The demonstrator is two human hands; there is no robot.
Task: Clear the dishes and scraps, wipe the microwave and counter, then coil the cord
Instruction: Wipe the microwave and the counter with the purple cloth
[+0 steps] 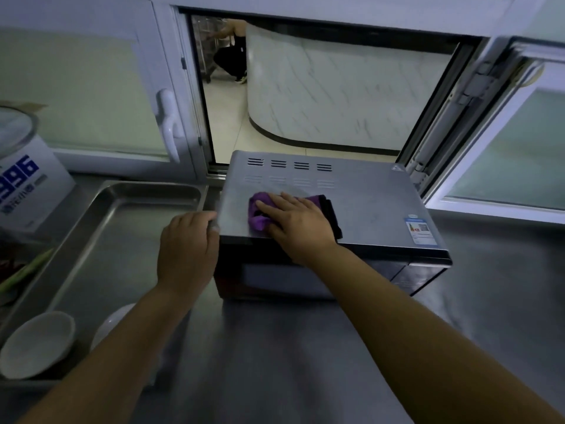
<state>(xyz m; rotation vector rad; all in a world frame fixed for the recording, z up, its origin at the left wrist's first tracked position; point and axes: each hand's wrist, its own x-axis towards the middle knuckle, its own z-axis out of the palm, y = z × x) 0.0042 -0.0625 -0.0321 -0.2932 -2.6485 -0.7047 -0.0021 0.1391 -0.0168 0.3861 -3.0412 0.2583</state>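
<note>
A grey microwave (367,194) stands on the steel counter (275,362), its dark door facing me. My right hand (298,223) lies flat on a purple and black cloth (260,220), pressing it onto the front left of the microwave's top. My left hand (186,255) grips the microwave's front left top corner. Two white bowls sit at the near left: one bowl (36,344) inside a steel tray (146,191), and another bowl (111,324) partly hidden by my left forearm. No cord is visible.
A white bucket with blue print (24,179) stands at the far left. Green vegetable scraps (21,275) lie at the left edge. Behind the microwave an open window (305,87) shows another room with a person partly in view. An open window sash (504,148) juts in at the right.
</note>
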